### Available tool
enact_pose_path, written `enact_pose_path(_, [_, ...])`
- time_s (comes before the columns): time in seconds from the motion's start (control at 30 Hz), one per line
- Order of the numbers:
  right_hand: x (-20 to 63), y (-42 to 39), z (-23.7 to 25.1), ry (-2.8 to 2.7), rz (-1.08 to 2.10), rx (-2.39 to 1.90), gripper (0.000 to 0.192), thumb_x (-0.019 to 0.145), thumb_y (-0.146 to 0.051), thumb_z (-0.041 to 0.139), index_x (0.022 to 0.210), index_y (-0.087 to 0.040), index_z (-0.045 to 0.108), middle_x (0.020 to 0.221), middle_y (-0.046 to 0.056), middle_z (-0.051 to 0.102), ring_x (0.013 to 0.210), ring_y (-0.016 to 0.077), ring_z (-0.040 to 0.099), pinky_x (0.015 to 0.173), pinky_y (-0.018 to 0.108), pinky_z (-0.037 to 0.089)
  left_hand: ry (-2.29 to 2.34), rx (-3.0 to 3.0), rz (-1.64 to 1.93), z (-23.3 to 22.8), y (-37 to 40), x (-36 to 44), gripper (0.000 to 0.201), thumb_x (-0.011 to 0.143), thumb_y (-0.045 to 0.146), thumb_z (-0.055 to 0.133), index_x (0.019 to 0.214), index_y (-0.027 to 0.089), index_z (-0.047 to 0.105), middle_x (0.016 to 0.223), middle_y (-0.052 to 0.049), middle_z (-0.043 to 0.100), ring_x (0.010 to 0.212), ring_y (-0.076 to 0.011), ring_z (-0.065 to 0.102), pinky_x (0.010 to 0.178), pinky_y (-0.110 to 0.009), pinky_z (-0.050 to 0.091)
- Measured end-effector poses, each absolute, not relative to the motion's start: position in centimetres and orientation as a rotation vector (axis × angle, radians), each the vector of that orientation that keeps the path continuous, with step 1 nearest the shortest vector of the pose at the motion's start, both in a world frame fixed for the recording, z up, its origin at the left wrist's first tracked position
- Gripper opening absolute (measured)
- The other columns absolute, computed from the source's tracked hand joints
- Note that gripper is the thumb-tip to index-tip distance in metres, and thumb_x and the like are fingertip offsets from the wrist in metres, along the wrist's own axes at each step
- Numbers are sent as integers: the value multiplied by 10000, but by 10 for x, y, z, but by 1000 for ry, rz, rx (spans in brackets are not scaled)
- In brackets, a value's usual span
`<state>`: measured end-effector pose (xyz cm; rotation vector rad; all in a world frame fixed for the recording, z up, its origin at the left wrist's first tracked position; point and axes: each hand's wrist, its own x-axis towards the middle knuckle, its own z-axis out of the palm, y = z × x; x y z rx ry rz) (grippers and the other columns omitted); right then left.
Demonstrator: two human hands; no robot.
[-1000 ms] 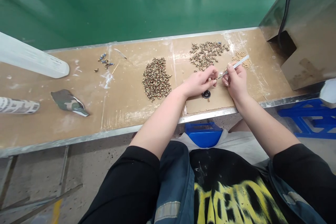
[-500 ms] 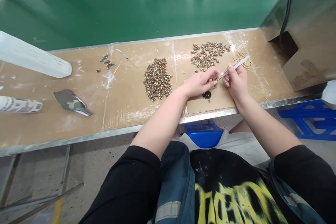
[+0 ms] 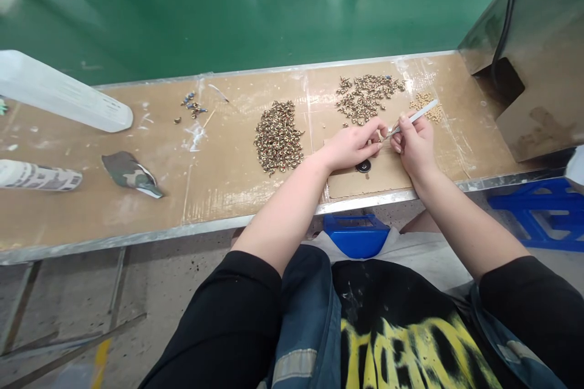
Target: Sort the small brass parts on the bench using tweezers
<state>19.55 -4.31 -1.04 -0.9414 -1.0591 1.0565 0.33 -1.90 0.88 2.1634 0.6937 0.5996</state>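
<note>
My right hand (image 3: 414, 144) grips metal tweezers (image 3: 417, 116), their tip pointing left at my left hand's fingertips. My left hand (image 3: 353, 146) is pinched shut on a small part too tiny to make out. Both hands hover over a cardboard sheet (image 3: 390, 175) at the bench's near edge, just above a small black disc (image 3: 364, 165). A large pile of small brass rings (image 3: 278, 137) lies left of my hands. Behind them sit a second heap of brass parts (image 3: 366, 96) and a small heap of pale beads (image 3: 429, 108).
A green conveyor belt (image 3: 237, 12) runs behind the brown bench (image 3: 150, 194). A white plastic piece (image 3: 59, 94), a printed roll (image 3: 39, 176) and a camouflage scrap (image 3: 130, 173) lie at the left. A few loose parts (image 3: 191, 106) sit mid-bench. A metal housing (image 3: 533, 55) stands at the right.
My hands stay together with tweezers at the pinched part. The view has shifted slightly, so everything sits a little further right in the frame.
</note>
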Motion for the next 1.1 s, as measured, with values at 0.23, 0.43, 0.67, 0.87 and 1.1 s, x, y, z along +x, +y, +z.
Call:
enact_pose_path(0.23, [196, -43, -11, -1055, 1059, -972, 549, 827, -683, 834, 818, -255, 490, 608, -91, 433, 434, 71, 368, 388, 201, 338, 645, 2098, 630, 5, -17, 2, 196, 1031, 271, 536, 1225, 250, 510, 920, -5, 779, 847, -168, 726, 865, -327, 517])
enact_pose_path(0.43, [196, -43, -11, -1040, 1077, -964, 543, 833, -673, 833, 814, -251, 493, 610, -90, 451, 426, 66, 374, 383, 202, 328, 664, 2073, 617, 8, -18, 2, 186, 1027, 270, 538, 1210, 240, 532, 922, -13, 782, 849, -170, 729, 869, -330, 528])
enact_pose_path(0.67, [195, -43, -11, -1020, 1086, -964, 554, 796, -681, 863, 809, -249, 516, 598, -89, 465, 418, 67, 369, 378, 205, 332, 674, 2076, 620, 8, -17, 3, 159, 1005, 247, 552, 1164, 240, 558, 905, -7, 782, 819, -169, 725, 844, -328, 527])
enact_pose_path(0.87, [196, -42, -12, -1029, 1081, -966, 547, 796, -675, 867, 809, -248, 526, 582, -94, 464, 405, 66, 378, 374, 202, 318, 688, 2097, 607, 9, -17, 4, 175, 993, 236, 545, 1167, 242, 565, 907, -3, 787, 829, -175, 723, 856, -339, 526])
enact_pose_path(1.1, [198, -42, -13, -1051, 1077, -981, 535, 816, -669, 850, 817, -250, 517, 593, -92, 473, 400, 66, 391, 376, 212, 314, 697, 2119, 607, 7, -17, 4, 181, 1000, 252, 546, 1179, 245, 568, 919, 0, 789, 851, -175, 734, 856, -331, 522])
